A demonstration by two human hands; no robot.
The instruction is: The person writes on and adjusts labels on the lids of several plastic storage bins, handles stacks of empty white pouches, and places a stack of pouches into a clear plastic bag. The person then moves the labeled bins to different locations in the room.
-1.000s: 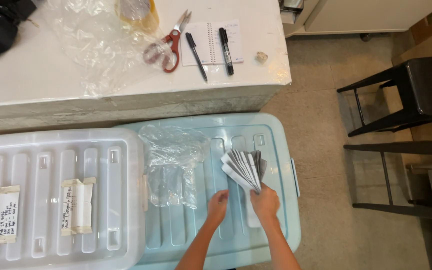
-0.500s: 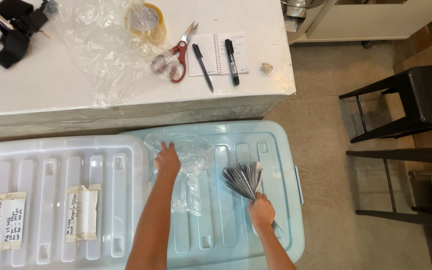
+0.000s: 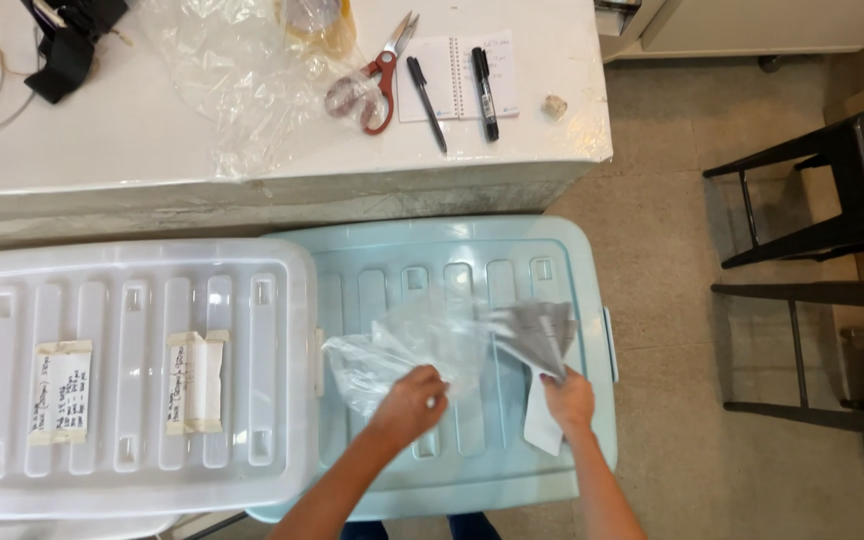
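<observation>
A clear bag (image 3: 402,345) is pinched at its near edge by the left hand (image 3: 409,405), fingers curled tight on the film, over the middle of the blue lid (image 3: 472,470). Just right of it, a fan of grey strips (image 3: 537,335) is gripped at its base by the right hand (image 3: 570,400), fingers closed around the bunch, and a white slip (image 3: 542,425) hangs below that grip. The fan's tips are touching or overlapping the bag's right edge; which of the two cannot be told through the film.

The bag is judged very light, limp and slippery, likely to collapse and cling, so it is best taken at the mouth edge. The strips look thin and light but a little springy; a hold at the gathered base keeps them from splaying.

The blue lid is ribbed and glossy, so little grip is offered to anything laid there. Left of it, a clear lid (image 3: 132,380) with two taped labels is seen. Beyond it stands a white table (image 3: 152,140) carrying more film, scissors (image 3: 377,85), pens and a notepad (image 3: 457,75). Right of the blue lid, bare speckled floor and dark stools (image 3: 812,200) are in view.
</observation>
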